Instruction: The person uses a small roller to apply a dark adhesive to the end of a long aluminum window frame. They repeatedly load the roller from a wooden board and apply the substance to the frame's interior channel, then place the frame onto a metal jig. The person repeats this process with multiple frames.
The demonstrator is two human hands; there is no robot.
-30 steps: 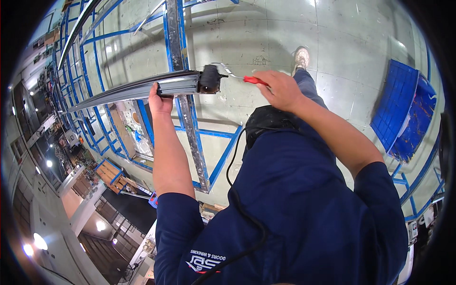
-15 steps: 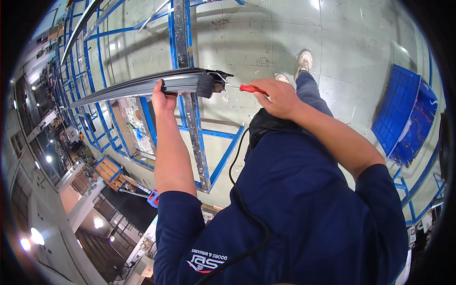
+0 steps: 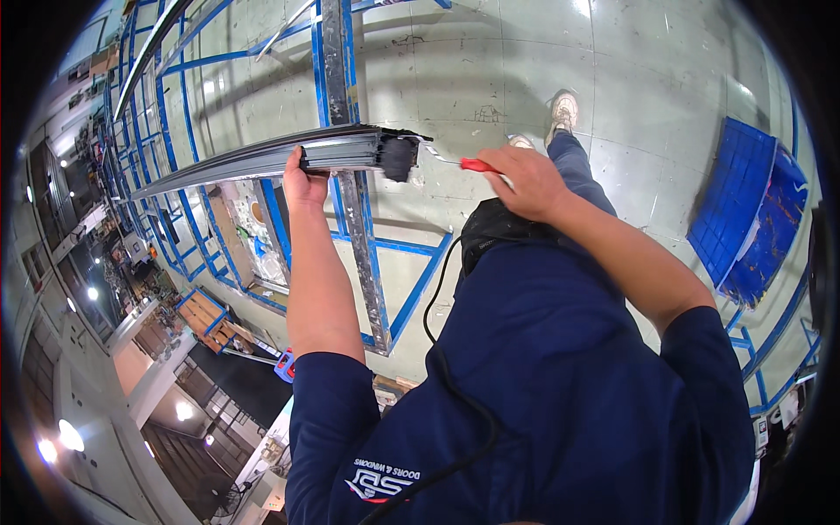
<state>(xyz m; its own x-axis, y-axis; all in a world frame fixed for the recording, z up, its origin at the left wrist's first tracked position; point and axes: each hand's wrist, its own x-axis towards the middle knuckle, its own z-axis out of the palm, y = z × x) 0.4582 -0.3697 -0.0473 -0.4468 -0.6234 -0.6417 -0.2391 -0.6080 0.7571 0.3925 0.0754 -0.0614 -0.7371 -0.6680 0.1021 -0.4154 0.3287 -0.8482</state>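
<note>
A long dark grey metal profile (image 3: 262, 159) lies across the blue rack, its near end jutting past a paint-spotted beam. My left hand (image 3: 305, 185) is closed around its lower edge, a little left of that end. A fuzzy black block (image 3: 400, 160), brush-like in look, sits at the end face. My right hand (image 3: 527, 182) grips a screwdriver (image 3: 477, 164) by its red handle. The thin metal shaft points left at the profile's end; whether its tip touches anything there is hard to tell.
The blue metal rack (image 3: 402, 245) stands under the profile, its bars reaching far left. At the right a scuffed blue bin-like object (image 3: 735, 206) rests on the tiled floor (image 3: 647, 79). A black cable (image 3: 437, 359) hangs down my front.
My right hand and the screwdriver have shifted slightly right, away from the profile's end. The end with the black block has also moved a little right. My left hand keeps its hold.
</note>
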